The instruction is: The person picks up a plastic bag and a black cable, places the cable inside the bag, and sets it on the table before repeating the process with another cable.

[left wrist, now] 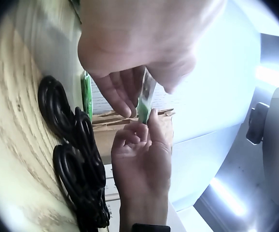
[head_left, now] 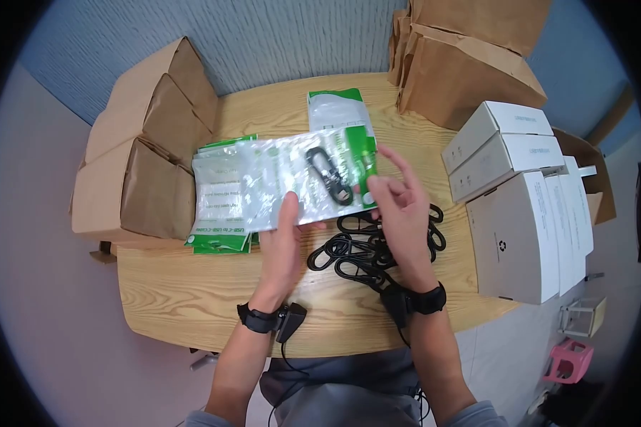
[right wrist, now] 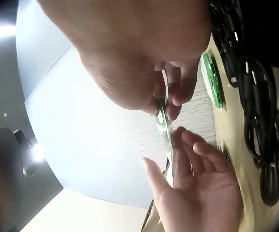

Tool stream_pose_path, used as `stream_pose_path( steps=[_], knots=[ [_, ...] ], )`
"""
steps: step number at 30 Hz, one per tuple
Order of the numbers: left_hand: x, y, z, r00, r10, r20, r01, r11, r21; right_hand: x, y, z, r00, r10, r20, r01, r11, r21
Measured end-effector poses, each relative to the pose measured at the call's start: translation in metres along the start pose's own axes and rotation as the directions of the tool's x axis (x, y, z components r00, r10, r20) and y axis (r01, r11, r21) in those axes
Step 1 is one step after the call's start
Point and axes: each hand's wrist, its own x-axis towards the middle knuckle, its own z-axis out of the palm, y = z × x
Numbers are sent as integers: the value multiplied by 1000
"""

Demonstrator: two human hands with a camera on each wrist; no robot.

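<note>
A clear plastic pouch (head_left: 274,174) with a green end is held up over the table, a coiled black cable (head_left: 326,174) showing inside it. My left hand (head_left: 280,249) holds its lower edge, thumb in front and fingers behind. At the green end, my right hand (head_left: 406,224) pinches the pouch between thumb and fingers. Both wrist views show the pouch edge-on between the hands. Below the right hand lies a pile of coiled black cables (head_left: 360,250), partly covered by that hand. Left of the held pouch is a stack of similar pouches (head_left: 217,185), labelled USB-C.
Another green-topped pouch (head_left: 338,107) lies farther back. Brown cardboard boxes (head_left: 103,188) stand at the left, and brown paper bags (head_left: 463,78) at the back right. White boxes (head_left: 506,235) are stacked along the right edge. A pink stool (head_left: 570,359) stands on the floor.
</note>
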Motion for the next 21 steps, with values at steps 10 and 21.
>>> stream_pose_path(
  steps=[10,21],
  knots=[
    [4,0,4,996,-29,-79,32,999,33,-1,4,-1,983,-185,-9,175,943,-282],
    [4,-6,2,996,-16,-85,27,991,133,-4,-1,10,963,-199,184,246,925,-288]
  ],
)
